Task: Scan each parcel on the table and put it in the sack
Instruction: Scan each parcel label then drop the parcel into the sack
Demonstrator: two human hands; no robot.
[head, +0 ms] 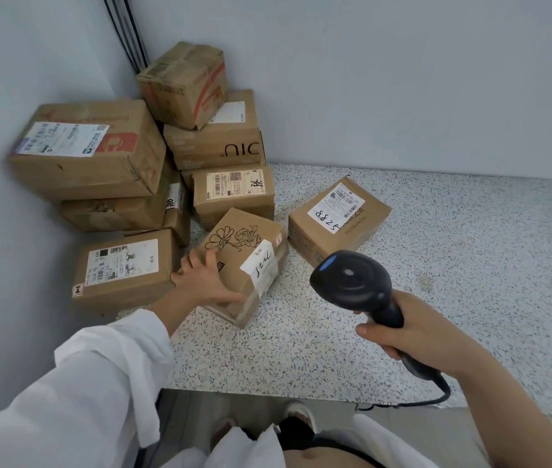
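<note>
Left hand (205, 282): spread wide over the near-left corner of the flower parcel (244, 265), fingers splayed on its top face, thumb stretched along the near side. It holds the box by that corner. White sleeve (98, 383) is pushed back from the wrist.

Flower parcel: brown carton with a line drawing of a flower and a figure on top and a white handwritten label toward its right end. It sits on the speckled table (436, 298), turned at an angle; I cannot tell whether its left end is lifted.

Right hand (399, 329): to the right of the flower parcel and nearer me, well clear of it, fingers wrapped round the handle of the black scanner (352, 282). The scanner head hangs just right of the flower parcel's label end, not touching, a blue light on its top. Its cable (436, 396) trails from the handle base.

Numbered parcel (338, 217): just beyond and right of the flower parcel, label reading 5288.

Labelled parcel (122, 268): immediately left of the flower parcel, beside my fingers.

Stacked parcels (217, 140): behind the flower parcel, piled against the wall corner.
</note>
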